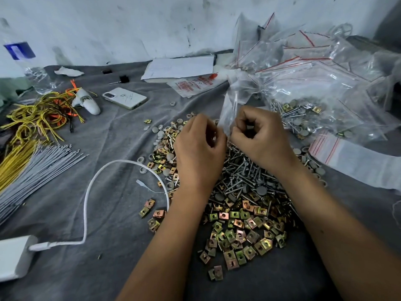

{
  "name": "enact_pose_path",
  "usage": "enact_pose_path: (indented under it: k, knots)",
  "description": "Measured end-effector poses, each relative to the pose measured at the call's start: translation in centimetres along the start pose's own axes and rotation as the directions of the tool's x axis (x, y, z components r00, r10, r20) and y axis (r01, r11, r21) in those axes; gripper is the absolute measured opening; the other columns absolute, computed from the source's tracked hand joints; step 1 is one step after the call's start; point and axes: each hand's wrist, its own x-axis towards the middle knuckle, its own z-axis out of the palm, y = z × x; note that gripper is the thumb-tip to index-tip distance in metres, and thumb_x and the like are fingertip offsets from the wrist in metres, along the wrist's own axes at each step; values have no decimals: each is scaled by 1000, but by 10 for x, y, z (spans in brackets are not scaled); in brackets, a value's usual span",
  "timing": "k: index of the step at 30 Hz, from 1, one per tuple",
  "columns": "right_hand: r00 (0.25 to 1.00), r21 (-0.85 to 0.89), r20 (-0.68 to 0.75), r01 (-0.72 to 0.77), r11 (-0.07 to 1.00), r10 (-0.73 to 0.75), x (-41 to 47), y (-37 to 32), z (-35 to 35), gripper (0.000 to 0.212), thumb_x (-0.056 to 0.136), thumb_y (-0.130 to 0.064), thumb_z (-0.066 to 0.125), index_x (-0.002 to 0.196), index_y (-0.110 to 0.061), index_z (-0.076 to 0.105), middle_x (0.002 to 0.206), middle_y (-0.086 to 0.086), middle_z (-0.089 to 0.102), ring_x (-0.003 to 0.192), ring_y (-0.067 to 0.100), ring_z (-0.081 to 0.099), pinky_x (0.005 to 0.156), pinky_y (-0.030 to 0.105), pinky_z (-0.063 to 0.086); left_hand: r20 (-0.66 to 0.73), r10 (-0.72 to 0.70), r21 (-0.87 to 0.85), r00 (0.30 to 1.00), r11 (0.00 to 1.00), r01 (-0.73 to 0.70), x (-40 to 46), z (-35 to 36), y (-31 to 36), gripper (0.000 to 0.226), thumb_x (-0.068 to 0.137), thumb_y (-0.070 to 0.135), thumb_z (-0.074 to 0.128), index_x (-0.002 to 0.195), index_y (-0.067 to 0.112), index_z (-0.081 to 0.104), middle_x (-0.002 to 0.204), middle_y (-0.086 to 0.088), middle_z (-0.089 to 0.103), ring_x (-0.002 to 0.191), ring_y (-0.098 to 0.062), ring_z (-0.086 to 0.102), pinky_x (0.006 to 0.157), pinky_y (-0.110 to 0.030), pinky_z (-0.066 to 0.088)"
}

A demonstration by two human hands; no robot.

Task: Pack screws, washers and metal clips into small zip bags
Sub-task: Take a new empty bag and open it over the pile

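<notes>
My left hand (198,144) and my right hand (258,135) meet above the parts heap, and each pinches an edge of a small clear zip bag (231,105) that stands up between them. Some small parts seem to sit in my curled right fingers. Under my hands lies a pile of silver screws (243,177). Brass-coloured metal clips (240,231) spread toward me from it. Grey round washers (158,135) lie scattered to the left of the pile.
Filled zip bags (314,88) are heaped at the right, with a stack of empty ones (355,157) beside them. A phone (124,98), papers (180,67), yellow wires (32,120), grey ties (32,170), a white charger (15,257) with cable and a water bottle (26,66) lie on the grey cloth.
</notes>
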Motion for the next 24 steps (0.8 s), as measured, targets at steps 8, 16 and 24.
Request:
enact_pose_path:
  k: [8,16,24]
  knots:
    - [996,-31,-69,-54,998,51,2,5,1,25,86,-2,65,68,-5,48,62,9,45,57,15,40,51,35,35,-260,-8,43,966,999,20,6,-11,-4,16,80,-6,69,72,2,58,68,-6,59,60,-18,50,55,-26,38]
    - [902,-514,321,-89,853,288,4,23,-9,22,96,-53,57,84,-34,58,89,-14,50,102,22,45,79,35,33,-476,162,176,864,981,-87,19,-30,-10,7,84,-9,69,79,-6,67,88,-20,65,79,-32,59,69,-42,52]
    - [912,-338,331,-127,933,244,4,19,-18,24,90,-26,75,109,-11,75,103,-7,65,96,15,62,79,14,43,-35,98,300,995,950,-83,4,-13,8,11,78,-7,66,81,3,65,84,-9,65,82,-28,56,63,-34,39]
